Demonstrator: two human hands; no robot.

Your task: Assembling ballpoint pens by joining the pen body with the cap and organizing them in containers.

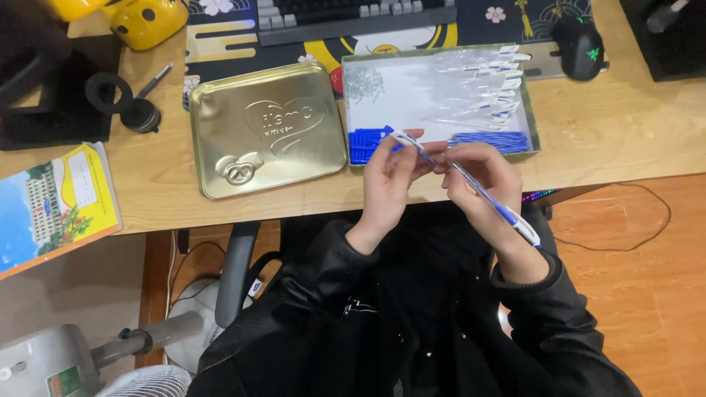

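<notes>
The light wooden tabletop (618, 132) spans the upper half of the view, its near edge just above the person's dark-sleeved arms. At about eleven o'clock from the hands lies the square gold metal tin lid (266, 129), embossed with a heart and a pretzel shape, flat and face up. Just beside it, at twelve to one o'clock from the hands, sits the open square tin tray (533, 125) with a white floor; it holds clear pen barrels with blue-and-white ends (485, 81) across its far and right part, a row of blue caps (368, 143) at its near left corner and a bundle of thin blue refills (491, 140) along its near right edge. At nine o'clock, a yellow-bordered booklet with a building photo (51, 206) overhangs the tabletop edge. A black computer mouse (579, 45) rests at two o'clock, beyond the tray.

The left hand (390, 184) and right hand (482, 180) meet over the tabletop's near edge, in front of the tray. Both have their grip closed on one slim blue-and-white pen (471, 184), which slants from ten o'clock to four o'clock: left fingertips pinch its upper end, right fingers clasp its middle.
</notes>
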